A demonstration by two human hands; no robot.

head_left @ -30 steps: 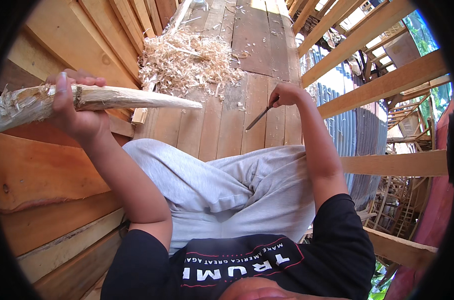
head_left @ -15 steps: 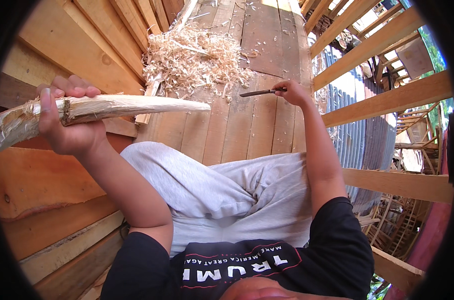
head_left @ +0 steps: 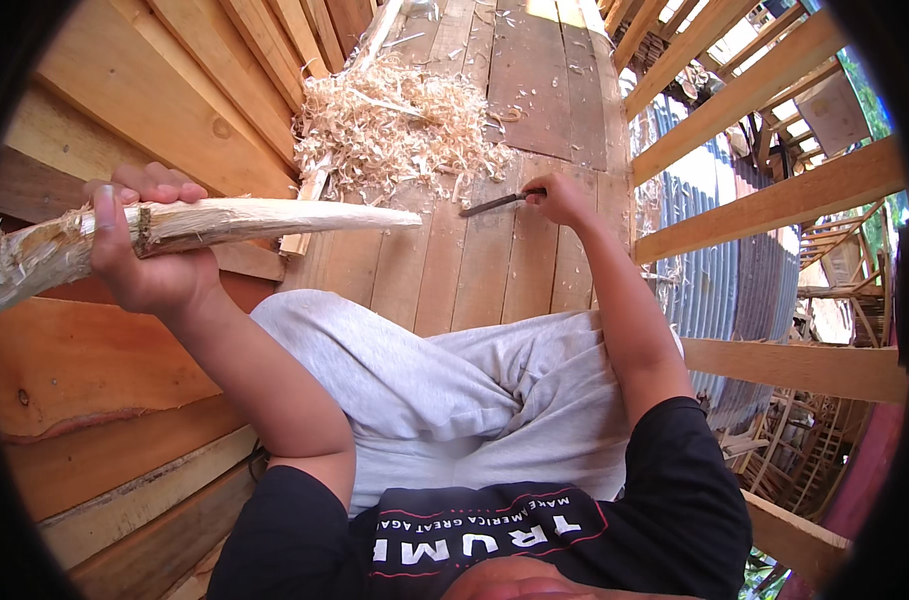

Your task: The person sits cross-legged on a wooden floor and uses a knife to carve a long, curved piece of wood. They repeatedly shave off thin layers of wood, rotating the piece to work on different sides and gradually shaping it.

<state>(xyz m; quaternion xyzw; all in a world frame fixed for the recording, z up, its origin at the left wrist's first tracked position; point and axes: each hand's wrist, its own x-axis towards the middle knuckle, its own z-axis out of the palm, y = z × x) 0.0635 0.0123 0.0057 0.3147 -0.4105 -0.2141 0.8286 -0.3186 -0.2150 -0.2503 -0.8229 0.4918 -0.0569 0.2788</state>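
Observation:
At the left, my left hand [head_left: 157, 240] is wrapped round a thick pale wooden stick [head_left: 265, 217], peeled and pared to a taper. Its narrow tip points right, over the floor in front of my knees, while the rough, fibrous thick end runs off past my wrist. My right hand [head_left: 561, 198] is closed on the handle of a knife [head_left: 493, 204]. The dark blade points left, a short gap to the right of the stick's tip and not touching it. Most of the knife's handle is hidden in my fingers.
A heap of curled wood shavings [head_left: 390, 130] lies on the plank floor [head_left: 485, 270] ahead. A plank wall [head_left: 125, 90] stands close at my left. Wooden rails [head_left: 775, 200] run along the right, with corrugated metal sheets [head_left: 710, 260] beyond. My crossed legs [head_left: 445, 390] are in grey trousers.
My right hand has moved left with the knife, bringing the blade nearer the stick's tip. The left hand and stick have shifted only slightly.

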